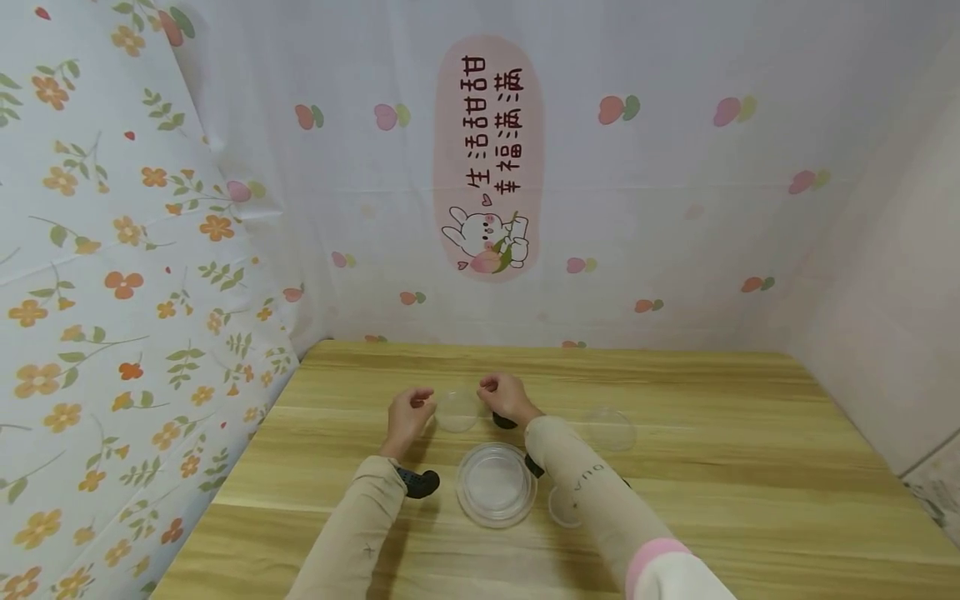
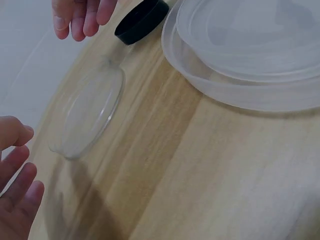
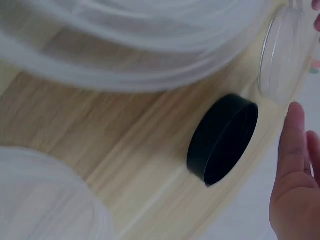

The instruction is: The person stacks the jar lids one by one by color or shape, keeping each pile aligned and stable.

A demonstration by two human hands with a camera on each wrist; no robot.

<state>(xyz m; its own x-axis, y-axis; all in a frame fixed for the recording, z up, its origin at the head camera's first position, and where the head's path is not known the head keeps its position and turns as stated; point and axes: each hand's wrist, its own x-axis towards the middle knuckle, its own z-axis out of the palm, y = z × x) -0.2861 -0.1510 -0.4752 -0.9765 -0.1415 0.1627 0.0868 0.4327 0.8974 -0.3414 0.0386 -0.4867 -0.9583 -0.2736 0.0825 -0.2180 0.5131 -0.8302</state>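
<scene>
A clear round lid (image 1: 456, 413) lies flat on the wooden table, between the two hands. My left hand (image 1: 408, 418) hovers at its left side, fingers loosely bent and holding nothing. In the left wrist view a gap shows between the left fingers (image 2: 22, 187) and the lid (image 2: 92, 112). On the lid's other side is my right hand (image 1: 508, 397), also holding nothing, its fingers (image 3: 292, 142) extended near the rim in the right wrist view. A black round cap (image 3: 222, 140) rests below the right hand, partly covered by it in the head view.
Closer to me, larger clear round lids or shallow dishes (image 1: 495, 485) are stacked. Another clear lid (image 1: 611, 428) lies to the right, beyond the right sleeve. A smaller clear round piece (image 1: 562, 508) is partly hidden by that sleeve. A patterned cloth (image 1: 360, 192) hangs behind the table.
</scene>
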